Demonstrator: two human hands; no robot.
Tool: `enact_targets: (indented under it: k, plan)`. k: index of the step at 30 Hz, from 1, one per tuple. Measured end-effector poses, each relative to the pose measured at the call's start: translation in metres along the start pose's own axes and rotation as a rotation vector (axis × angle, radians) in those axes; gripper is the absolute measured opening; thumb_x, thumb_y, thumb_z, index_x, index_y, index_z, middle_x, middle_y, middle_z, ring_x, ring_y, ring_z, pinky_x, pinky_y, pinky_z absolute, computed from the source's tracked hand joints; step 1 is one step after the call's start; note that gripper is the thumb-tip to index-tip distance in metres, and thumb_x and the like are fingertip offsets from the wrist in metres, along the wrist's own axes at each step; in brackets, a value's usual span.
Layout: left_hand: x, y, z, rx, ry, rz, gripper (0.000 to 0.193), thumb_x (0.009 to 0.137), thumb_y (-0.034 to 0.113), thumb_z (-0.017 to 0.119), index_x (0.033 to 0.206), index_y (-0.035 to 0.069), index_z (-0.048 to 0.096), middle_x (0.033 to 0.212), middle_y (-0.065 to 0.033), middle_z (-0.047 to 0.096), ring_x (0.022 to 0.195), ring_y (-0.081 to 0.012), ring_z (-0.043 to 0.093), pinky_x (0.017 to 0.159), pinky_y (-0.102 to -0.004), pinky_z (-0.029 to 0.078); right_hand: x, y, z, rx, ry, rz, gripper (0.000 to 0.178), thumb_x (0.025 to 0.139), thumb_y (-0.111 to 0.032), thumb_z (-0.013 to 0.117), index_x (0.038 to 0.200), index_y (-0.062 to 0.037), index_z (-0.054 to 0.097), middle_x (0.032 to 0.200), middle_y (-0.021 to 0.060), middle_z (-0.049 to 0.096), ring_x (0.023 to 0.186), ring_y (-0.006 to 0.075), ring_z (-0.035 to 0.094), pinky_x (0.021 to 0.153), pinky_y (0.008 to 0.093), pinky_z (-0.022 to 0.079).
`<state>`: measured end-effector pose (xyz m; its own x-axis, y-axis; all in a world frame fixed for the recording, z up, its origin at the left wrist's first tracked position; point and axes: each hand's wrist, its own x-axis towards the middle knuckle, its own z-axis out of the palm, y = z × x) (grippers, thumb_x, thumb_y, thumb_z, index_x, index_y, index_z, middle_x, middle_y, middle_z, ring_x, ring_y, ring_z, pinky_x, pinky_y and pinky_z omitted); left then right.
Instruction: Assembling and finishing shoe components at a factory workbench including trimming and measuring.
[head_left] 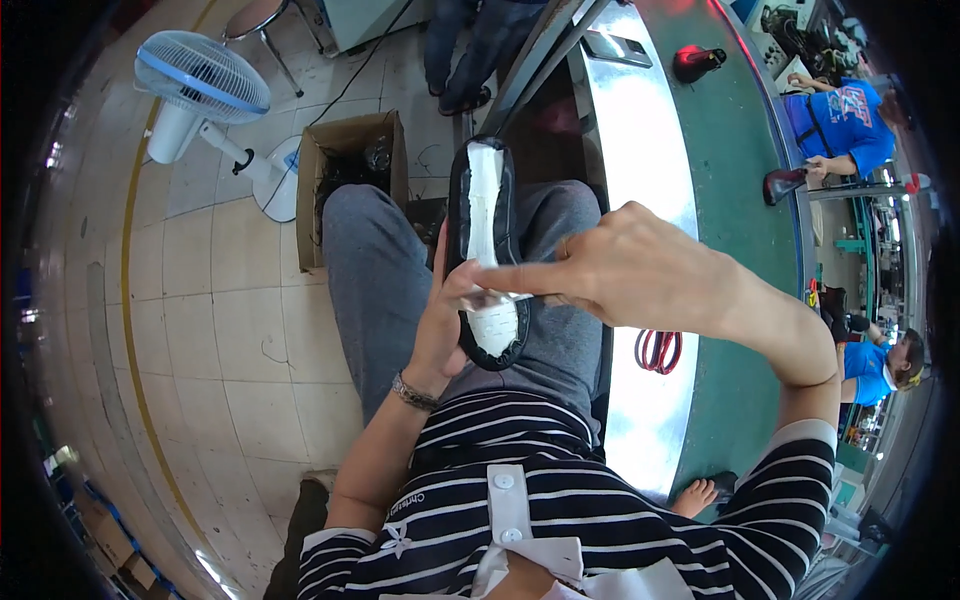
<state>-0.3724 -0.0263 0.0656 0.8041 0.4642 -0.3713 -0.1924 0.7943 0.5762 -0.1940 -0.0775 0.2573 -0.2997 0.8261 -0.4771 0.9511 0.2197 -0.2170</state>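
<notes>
Nearest was the person's black fabric shirt with thin white stripes (610, 505). Beyond it, above the lap of the soft grey trousers (365, 265), was a long black shoe with its white underside turned up (486, 225). The left hand (438, 325) was closed on the shoe's left side. The right hand (640, 268) reached across, index finger stretched over the underside, the others curled; something thin glinted near the fingertips, but through the blur I couldn't tell whether it was gripped.

The support worried me: only the left hand seemed to steady the shoe, so a hard push from the right might twist it or drop it. The hands were so close that, were that glint a sharp edge, a slip could nick the left fingers.
</notes>
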Motion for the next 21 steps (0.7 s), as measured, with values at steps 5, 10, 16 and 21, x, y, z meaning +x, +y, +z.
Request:
enact_targets:
  k: [5,10,16,21]
  plan:
    - [0.003,0.010,-0.001,-0.143,-0.071,-0.151,0.084,0.088,0.010,0.067,0.153,0.022,0.017,0.118,-0.0093,0.055,0.105,-0.0192,0.061,0.085,-0.0362,0.055,0.027,0.019,0.036,0.096,0.335,-0.044,0.058,0.093,-0.027,0.060,0.147,-0.0296,0.039,0.062,0.0089,0.064,0.051,0.0224,0.064,0.043,0.0325,0.047]
    - [0.001,0.016,-0.010,-0.094,-0.057,-0.192,0.074,0.086,0.011,0.069,0.147,0.013,0.027,0.122,-0.0080,0.055,0.107,-0.0204,0.060,0.088,-0.0375,0.054,0.019,0.000,0.011,-0.011,0.251,-0.054,0.063,0.095,-0.025,0.057,0.151,-0.0290,0.028,0.063,0.0099,0.064,0.050,0.0203,0.063,0.043,0.0304,0.048]
    - [-0.009,0.002,-0.026,-0.060,-0.146,-0.079,0.056,0.094,0.031,0.061,0.140,0.008,0.039,0.128,-0.0126,0.056,0.116,-0.0265,0.059,0.098,-0.0432,0.050,0.022,0.006,0.030,0.024,0.156,0.042,0.064,0.096,-0.022,0.056,0.152,-0.0260,0.026,0.059,0.0080,0.062,0.045,0.0197,0.060,0.039,0.0297,0.043]
    - [-0.012,-0.002,-0.014,-0.166,-0.220,-0.110,0.069,0.098,0.058,0.038,0.147,0.011,0.027,0.128,-0.0181,0.054,0.119,-0.0346,0.057,0.095,-0.0519,0.051,0.022,0.002,0.036,0.079,0.259,0.107,0.061,0.096,-0.026,0.057,0.151,-0.0248,0.029,0.055,0.0067,0.060,0.045,0.0192,0.061,0.041,0.0280,0.045]
